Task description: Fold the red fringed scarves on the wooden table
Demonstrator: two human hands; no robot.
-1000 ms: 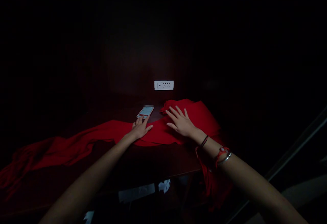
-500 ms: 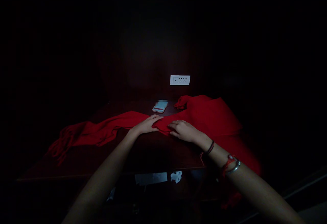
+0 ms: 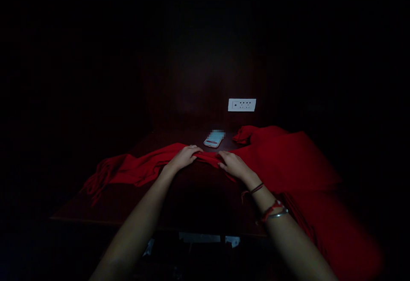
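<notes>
A long red cloth [image 3: 288, 157] with a fringed left end lies across a dark table [image 3: 128, 206]. Its wide part spreads on the right and hangs over the front edge. My left hand [image 3: 185, 156] is closed around the narrow middle stretch, fingers over the far side and thumb at the near side. A little to the right, my right hand [image 3: 233, 163] grips the same stretch, its fingertips curled on the cloth. Between both hands the cloth is gathered into a narrow band.
Behind the hands lies a phone [image 3: 214, 139] with a lit screen. A white wall socket [image 3: 242, 105] is on the dark wall beyond. Pale pieces [image 3: 205, 237] show below the table's front edge. The surroundings are very dark.
The stretch of cloth between my hands has become narrower and more gathered, and my hands have closed on it. The view has shifted, so the phone and socket appear farther right.
</notes>
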